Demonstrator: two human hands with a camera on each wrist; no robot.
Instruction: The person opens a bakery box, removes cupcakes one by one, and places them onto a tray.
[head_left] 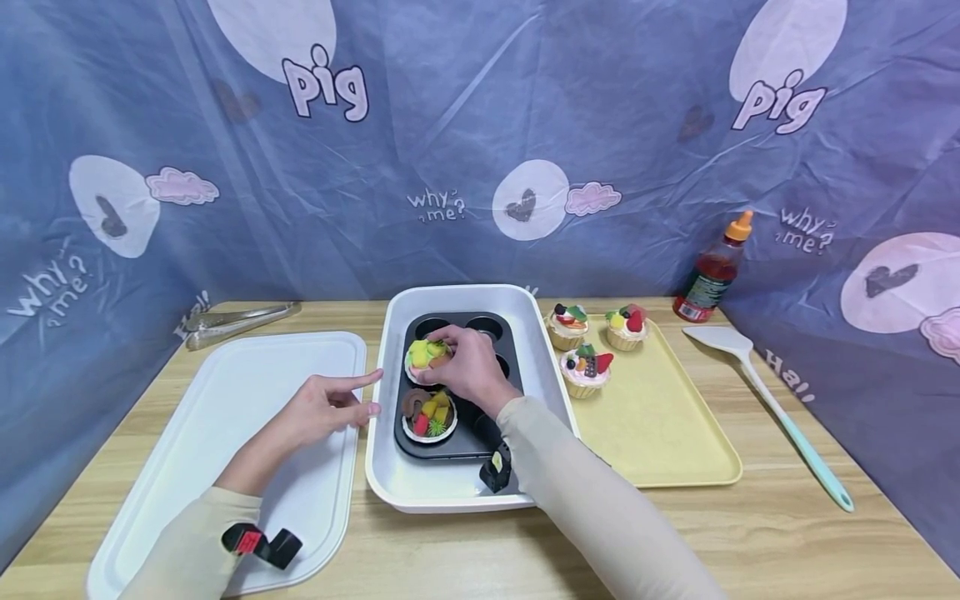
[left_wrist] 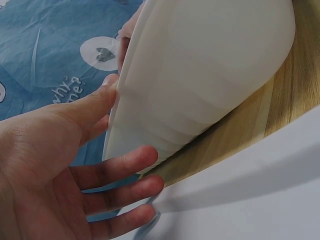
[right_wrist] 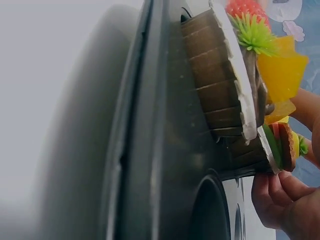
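My right hand (head_left: 472, 367) reaches over the dark muffin tin (head_left: 420, 451) and holds a cupcake with yellow topping (head_left: 426, 353) at its tin cup, fingers and thumb on its sides. Nearer me in the tin sits a cupcake with chocolate, yellow fruit and a strawberry (head_left: 430, 415); the right wrist view shows its brown wrapper (right_wrist: 215, 75) close up. The tin lies inside a deep white bin (head_left: 427, 500). At the bin's left rim is my left hand (head_left: 318, 408), its fingers loosely spread and touching the rim.
A white tray (head_left: 270, 375) lies left, with metal tongs (head_left: 240, 321) behind it. On the right, a yellow tray (head_left: 660, 417) bears cupcakes (head_left: 585, 371). Beyond it are a sauce bottle (head_left: 708, 275) and a spatula (head_left: 780, 408). A printed curtain (head_left: 465, 125) hangs behind.
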